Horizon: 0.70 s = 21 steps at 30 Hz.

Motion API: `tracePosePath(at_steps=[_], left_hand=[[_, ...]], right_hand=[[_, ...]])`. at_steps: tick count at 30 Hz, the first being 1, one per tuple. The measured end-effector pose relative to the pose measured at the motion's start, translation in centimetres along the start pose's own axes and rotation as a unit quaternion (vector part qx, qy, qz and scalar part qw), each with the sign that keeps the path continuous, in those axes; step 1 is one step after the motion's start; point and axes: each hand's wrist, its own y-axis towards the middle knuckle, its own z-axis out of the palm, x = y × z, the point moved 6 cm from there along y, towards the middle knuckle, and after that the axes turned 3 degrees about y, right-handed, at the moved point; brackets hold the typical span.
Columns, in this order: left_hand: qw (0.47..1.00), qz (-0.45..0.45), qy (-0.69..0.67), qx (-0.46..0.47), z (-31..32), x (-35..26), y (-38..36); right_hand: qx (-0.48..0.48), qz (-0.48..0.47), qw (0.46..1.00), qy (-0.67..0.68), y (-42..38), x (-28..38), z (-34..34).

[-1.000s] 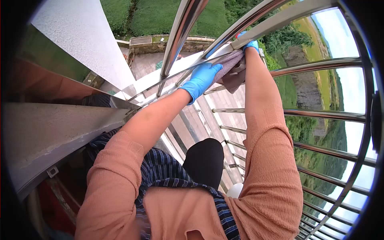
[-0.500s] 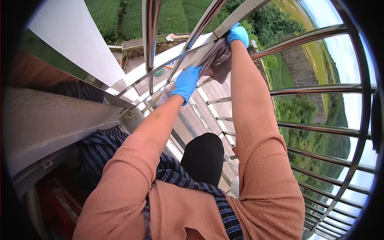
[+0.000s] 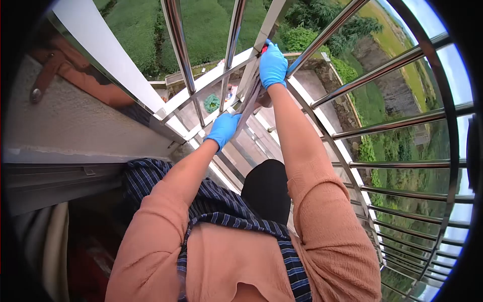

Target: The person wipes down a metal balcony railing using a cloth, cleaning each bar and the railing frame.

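Note:
A greyish-purple cloth (image 3: 247,108) hangs stretched between my two blue-gloved hands, beside a flat metal bar of the railing (image 3: 269,25). My left hand (image 3: 224,130) is closed on the cloth's lower end, near the white-silver rail. Higher up, my right hand (image 3: 273,64) wraps round the upper part of the cloth at the flat bar, with a small red patch showing by its fingertips. The fingertips of both hands are partly hidden by the gloves' backs and the cloth.
Shiny round bars (image 3: 392,123) curve along the right side. A concrete ledge (image 3: 75,121) and white post (image 3: 105,55) stand on the left. My black-clad knee (image 3: 266,191) is below the hands. A green bundle (image 3: 212,103) lies beyond the rail.
The view has turned and shifted. The cloth, earlier bunched and spread between the hands, now hangs narrow and more upright. My right hand sits further left in view, my left hand slightly lower.

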Motion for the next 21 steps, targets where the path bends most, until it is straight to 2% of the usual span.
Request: tracePosePath(at_steps=[1, 2, 4, 5, 6, 7, 9, 11, 12, 13, 14, 16, 17, 18, 19, 20, 21], left_hand=[[0.999, -0.043, -0.026, -0.002, -2.3, -1.3, -1.8], [0.995, -0.024, -0.085, -0.041, -4.2, -2.5, -2.9], [0.984, 0.020, -0.156, -0.084, -6.8, -4.9, -3.7], [0.975, 0.042, -0.192, -0.105, -8.0, -6.1, -4.2], [0.968, 0.070, -0.221, -0.091, -9.2, -7.5, -4.9], [0.960, 0.083, -0.251, -0.095, -10.4, -8.2, -5.4], [0.940, 0.107, -0.310, -0.094, -12.5, -9.5, -6.4], [0.910, 0.113, -0.397, -0.034, -13.3, -10.4, -7.6], [0.911, 0.095, -0.401, 0.000, -13.5, -11.5, -8.9], [0.936, 0.103, -0.335, 0.040, -13.4, -12.3, -9.7], [0.933, 0.132, -0.329, 0.053, -12.1, -12.4, -10.7], [0.932, 0.253, -0.259, 0.012, -12.0, -14.2, -11.1], [0.929, 0.312, -0.198, -0.018, -11.7, -14.5, -11.6], [0.932, 0.287, -0.219, 0.009, -12.4, -14.9, -11.9], [0.937, 0.277, -0.213, -0.011, -13.2, -14.6, -11.9], [0.941, 0.268, -0.206, -0.028, -13.9, -14.4, -11.6], [0.944, 0.259, -0.201, -0.043, -14.6, -14.1, -11.2]], right_hand=[[-0.052, -0.062, 0.996, 0.039, -1.5, 0.4, -0.8], [-0.104, -0.124, 0.984, 0.076, -3.4, 0.7, -1.4], [-0.174, -0.192, 0.931, 0.258, -7.8, 0.5, -2.6], [-0.112, -0.139, 0.921, 0.345, -10.0, 0.0, -2.1], [0.019, -0.011, 0.893, 0.450, -12.4, -0.6, -1.0], [0.172, 0.054, 0.814, 0.552, -14.6, -1.4, 1.0], [0.253, 0.082, 0.710, 0.652, -18.0, -0.2, 0.3], [0.305, 0.068, 0.758, 0.572, -21.3, -0.6, 3.0], [0.341, 0.092, 0.748, 0.563, -22.3, 0.2, 2.9], [0.375, 0.116, 0.736, 0.551, -23.2, 1.0, 2.6], [0.398, 0.089, 0.757, 0.511, -23.8, 2.4, 1.8], [0.320, 0.043, 0.773, 0.546, -19.9, 5.9, -1.2], [0.273, 0.000, 0.821, 0.501, -20.7, 5.1, 1.7], [0.222, -0.036, 0.865, 0.449, -21.5, 4.3, 4.5], [0.182, 0.035, 0.779, 0.599, -20.2, 4.4, 4.5], [0.133, 0.105, 0.666, 0.727, -18.8, 4.3, 3.6], [0.121, 0.127, 0.593, 0.786, -17.2, 4.0, 2.6]])
